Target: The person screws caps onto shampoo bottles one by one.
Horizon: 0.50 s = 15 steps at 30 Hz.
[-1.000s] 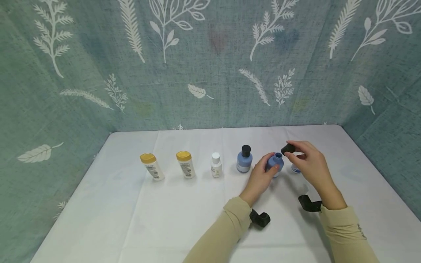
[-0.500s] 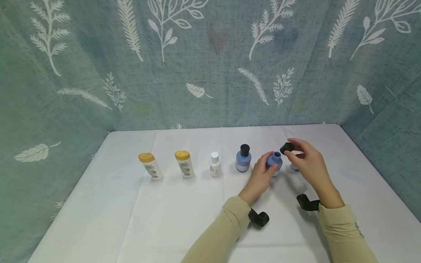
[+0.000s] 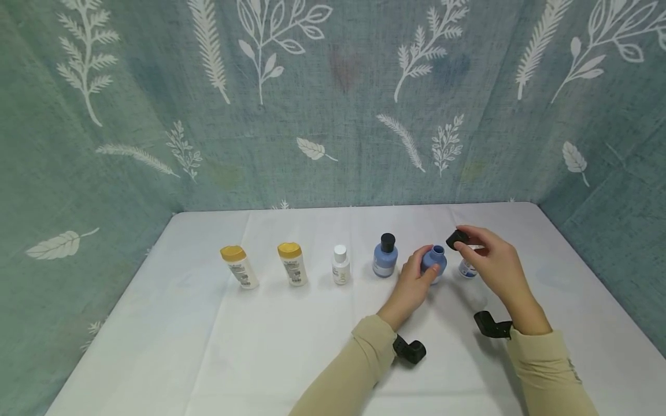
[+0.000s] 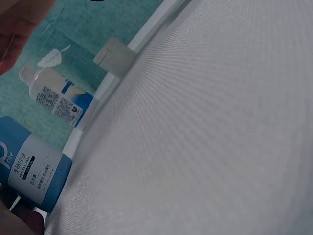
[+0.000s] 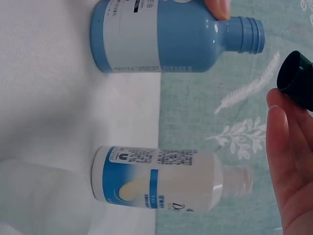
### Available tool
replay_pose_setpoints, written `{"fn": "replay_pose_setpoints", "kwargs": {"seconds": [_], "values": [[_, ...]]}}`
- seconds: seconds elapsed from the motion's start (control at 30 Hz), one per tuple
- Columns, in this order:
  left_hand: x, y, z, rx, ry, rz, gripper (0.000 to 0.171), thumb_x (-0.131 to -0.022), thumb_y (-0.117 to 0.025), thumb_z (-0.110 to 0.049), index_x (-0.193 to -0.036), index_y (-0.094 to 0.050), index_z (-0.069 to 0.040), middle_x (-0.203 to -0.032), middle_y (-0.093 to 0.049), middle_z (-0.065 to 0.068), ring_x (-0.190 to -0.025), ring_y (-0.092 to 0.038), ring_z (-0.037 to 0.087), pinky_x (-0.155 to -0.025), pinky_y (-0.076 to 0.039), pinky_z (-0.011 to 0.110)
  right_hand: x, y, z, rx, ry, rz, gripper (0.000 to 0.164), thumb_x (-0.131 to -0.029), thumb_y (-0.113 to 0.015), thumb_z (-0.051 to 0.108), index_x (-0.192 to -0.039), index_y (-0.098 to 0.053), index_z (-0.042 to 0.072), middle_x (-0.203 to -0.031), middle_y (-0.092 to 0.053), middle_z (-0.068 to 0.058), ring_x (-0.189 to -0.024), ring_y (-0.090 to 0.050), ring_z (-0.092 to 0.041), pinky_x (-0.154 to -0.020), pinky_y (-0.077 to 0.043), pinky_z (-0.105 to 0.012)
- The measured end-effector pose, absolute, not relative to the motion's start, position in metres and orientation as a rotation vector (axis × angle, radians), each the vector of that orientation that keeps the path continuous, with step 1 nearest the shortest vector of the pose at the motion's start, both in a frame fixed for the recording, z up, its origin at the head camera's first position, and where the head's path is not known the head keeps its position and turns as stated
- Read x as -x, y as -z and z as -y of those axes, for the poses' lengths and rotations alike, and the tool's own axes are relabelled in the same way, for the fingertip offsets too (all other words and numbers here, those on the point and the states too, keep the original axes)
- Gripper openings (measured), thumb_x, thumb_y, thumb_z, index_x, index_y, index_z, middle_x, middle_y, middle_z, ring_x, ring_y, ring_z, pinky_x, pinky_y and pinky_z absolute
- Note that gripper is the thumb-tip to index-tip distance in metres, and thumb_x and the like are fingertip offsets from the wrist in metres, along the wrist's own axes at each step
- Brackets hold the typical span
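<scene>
My left hand (image 3: 413, 283) grips a blue bottle (image 3: 434, 263) whose threaded neck is uncovered. The bottle stands upright at the table's right side. Between thumb and fingertips, my right hand (image 3: 491, 263) pinches a black cap (image 3: 457, 239), held apart from the bottle's mouth, just to its right. In the right wrist view the cap (image 5: 295, 78) shows its hollow end towards the threaded neck. Behind the right hand stands a white-and-blue bottle (image 5: 159, 178), also with a bare neck. A translucent cap (image 4: 115, 56) lies on the table near it.
Left of the hands stand a blue bottle with a black cap (image 3: 385, 257), a small white bottle (image 3: 340, 266) and two white bottles with yellow caps, one nearer (image 3: 293, 266) and one farther left (image 3: 240, 268). A leaf-patterned cloth (image 3: 333, 144) hangs behind the white table (image 3: 270, 358).
The right hand and its cap have shifted slightly to the right of the bottle's mouth. The left hand keeps its hold on the blue bottle. The head view has tilted a little.
</scene>
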State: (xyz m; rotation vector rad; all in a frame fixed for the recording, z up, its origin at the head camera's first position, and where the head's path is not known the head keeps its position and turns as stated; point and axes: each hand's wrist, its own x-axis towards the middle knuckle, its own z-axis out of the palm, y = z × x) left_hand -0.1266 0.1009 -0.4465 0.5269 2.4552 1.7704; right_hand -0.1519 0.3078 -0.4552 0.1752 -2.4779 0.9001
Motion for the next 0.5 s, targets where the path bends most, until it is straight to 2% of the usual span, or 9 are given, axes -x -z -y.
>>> {"fn": "replay_pose_setpoints", "kwargs": {"seconds": [0.07, 0.17, 0.23, 0.3, 0.4, 0.43, 0.5], "values": [[0.127, 0.447, -0.101, -0.529, -1.77, -2.456, 0.043, -0.092, -0.046, -0.035, -0.133, -0.038, -0.029, -0.126, -0.046, -0.006, -0.112, -0.039, 0.012, -0.096, -0.028, 0.035, 0.141, 0.439, -0.301, -0.248, -1.044, 2.456, 0.041, -0.084, -0.061, 0.036, -0.124, -0.053, 0.031, -0.111, -0.058, 0.008, -0.094, -0.056, -0.008, -0.073, -0.046, -0.023], [0.127, 0.448, -0.102, -0.521, -1.775, -2.445, 0.042, -0.092, -0.046, -0.035, -0.133, -0.038, -0.03, -0.126, -0.046, -0.006, -0.113, -0.039, 0.012, -0.096, -0.028, 0.035, 0.141, 0.439, -0.3, -0.264, -1.062, 2.455, 0.04, -0.084, -0.061, 0.035, -0.123, -0.054, 0.029, -0.11, -0.059, 0.005, -0.095, -0.055, -0.01, -0.072, -0.047, -0.023], [0.126, 0.447, -0.102, -0.514, -1.774, -2.438, 0.042, -0.092, -0.046, -0.035, -0.133, -0.037, -0.031, -0.126, -0.045, -0.007, -0.113, -0.038, 0.011, -0.096, -0.028, 0.035, 0.141, 0.44, -0.299, -0.265, -1.045, 2.456, 0.04, -0.084, -0.06, 0.035, -0.123, -0.053, 0.03, -0.109, -0.059, 0.007, -0.094, -0.055, -0.01, -0.072, -0.047, -0.022], [0.126, 0.447, -0.101, -0.512, -1.774, -2.435, 0.042, -0.092, -0.046, -0.035, -0.133, -0.037, -0.031, -0.126, -0.045, -0.007, -0.113, -0.038, 0.012, -0.096, -0.028, 0.035, 0.154, 0.461, -0.308, -0.18, -0.886, 2.478, 0.042, -0.081, -0.062, 0.042, -0.122, -0.051, 0.04, -0.107, -0.057, 0.015, -0.092, -0.054, -0.004, -0.067, -0.045, -0.018], [0.127, 0.447, -0.101, -0.506, -1.781, -2.43, 0.042, -0.091, -0.047, -0.035, -0.133, -0.038, -0.031, -0.126, -0.045, -0.007, -0.113, -0.038, 0.012, -0.096, -0.029, 0.035, 0.155, 0.464, -0.308, -0.162, -0.87, 2.483, 0.043, -0.081, -0.06, 0.044, -0.122, -0.05, 0.042, -0.108, -0.056, 0.017, -0.092, -0.053, -0.003, -0.068, -0.046, -0.019], [0.127, 0.447, -0.101, -0.506, -1.784, -2.429, 0.042, -0.091, -0.047, -0.036, -0.132, -0.038, -0.031, -0.126, -0.046, -0.007, -0.113, -0.038, 0.012, -0.096, -0.029, 0.035, 0.149, 0.455, -0.305, -0.195, -0.947, 2.479, 0.041, -0.083, -0.059, 0.041, -0.123, -0.051, 0.037, -0.109, -0.057, 0.013, -0.094, -0.054, -0.006, -0.071, -0.047, -0.021], [0.127, 0.447, -0.102, -0.503, -1.79, -2.423, 0.042, -0.091, -0.047, -0.036, -0.132, -0.039, -0.031, -0.126, -0.046, -0.008, -0.113, -0.038, 0.012, -0.096, -0.029, 0.035, 0.149, 0.455, -0.305, -0.186, -0.952, 2.488, 0.042, -0.083, -0.058, 0.042, -0.124, -0.05, 0.038, -0.11, -0.057, 0.014, -0.094, -0.054, -0.006, -0.072, -0.047, -0.022]]}}
